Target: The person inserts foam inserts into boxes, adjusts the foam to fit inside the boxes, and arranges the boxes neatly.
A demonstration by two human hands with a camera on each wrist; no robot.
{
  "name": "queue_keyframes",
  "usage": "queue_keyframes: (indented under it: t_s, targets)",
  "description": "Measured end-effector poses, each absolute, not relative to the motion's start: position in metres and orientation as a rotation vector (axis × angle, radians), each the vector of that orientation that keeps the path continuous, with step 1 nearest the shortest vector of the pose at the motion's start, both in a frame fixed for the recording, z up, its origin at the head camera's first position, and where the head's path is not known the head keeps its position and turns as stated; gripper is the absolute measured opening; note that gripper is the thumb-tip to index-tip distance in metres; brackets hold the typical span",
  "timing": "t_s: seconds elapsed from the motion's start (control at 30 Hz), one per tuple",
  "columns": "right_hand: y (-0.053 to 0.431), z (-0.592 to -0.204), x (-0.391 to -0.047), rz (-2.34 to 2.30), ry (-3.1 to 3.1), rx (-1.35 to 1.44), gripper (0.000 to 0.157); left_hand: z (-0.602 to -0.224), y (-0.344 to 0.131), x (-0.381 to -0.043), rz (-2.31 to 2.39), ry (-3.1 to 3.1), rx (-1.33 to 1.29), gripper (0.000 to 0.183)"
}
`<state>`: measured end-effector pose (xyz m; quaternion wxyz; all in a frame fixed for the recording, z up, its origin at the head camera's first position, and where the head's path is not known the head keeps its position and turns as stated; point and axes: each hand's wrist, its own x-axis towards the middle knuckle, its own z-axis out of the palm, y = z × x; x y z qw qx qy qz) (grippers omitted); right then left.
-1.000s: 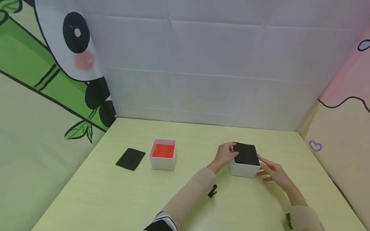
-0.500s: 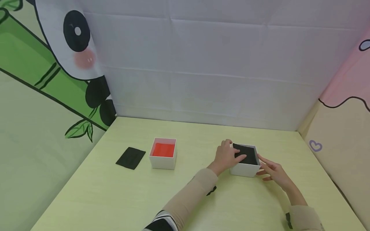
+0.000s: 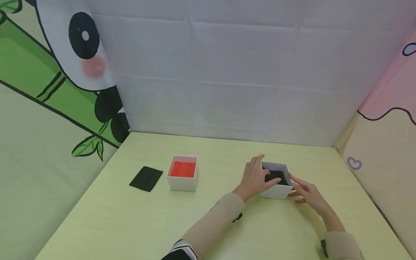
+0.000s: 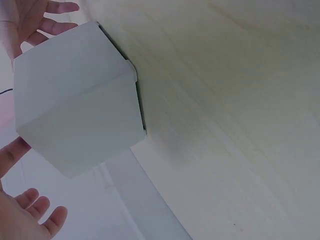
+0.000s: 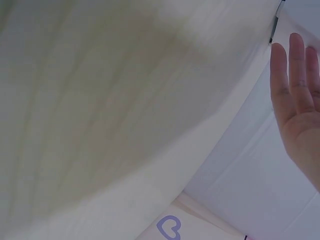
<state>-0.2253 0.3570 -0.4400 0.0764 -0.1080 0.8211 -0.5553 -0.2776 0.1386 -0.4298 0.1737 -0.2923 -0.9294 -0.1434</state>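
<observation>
A white open-topped box (image 3: pixel 272 192) stands on the table at the right, with a folded black cloth (image 3: pixel 277 175) sunk inside it. My left hand (image 3: pixel 254 178) is at the box's left rim, its thumb and a finger reaching over the opening onto the cloth. Its other fingers stay outside, apart from the box in the left wrist view. My right hand (image 3: pixel 308 196) touches the box's right side with nearly straight fingers. In the right wrist view, several straight fingers (image 5: pixel 298 75) show. The cloth's lower part is hidden by the box walls and left hand.
Farther left on the table (image 3: pixel 130 224) stands a second white box (image 3: pixel 182 185) with a red cloth (image 3: pixel 183 169) in it. Beside that box lies a flat black cloth square (image 3: pixel 146 179). A white sheet (image 3: pixel 227 79) hangs behind the table.
The black cloth has sunk from the top of the right box down inside it. My left thumb and finger have moved rightward over the opening. The right hand has stayed put.
</observation>
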Motion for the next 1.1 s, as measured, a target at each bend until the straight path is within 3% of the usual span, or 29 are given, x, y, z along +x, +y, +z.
queue_keyframes:
  t_s: [0.2, 1.1]
  targets:
    - [0.358, -0.439, -0.226, -1.665, 2.463, -0.340, 0.044, -0.421, 0.135, -0.271, -0.244, -2.529, -0.933, 0.049]
    - [0.357, -0.439, -0.226, -1.654, 2.463, -0.275, 0.046, -0.430, 0.141, -0.279, 0.018, -2.764, -0.966, 0.055]
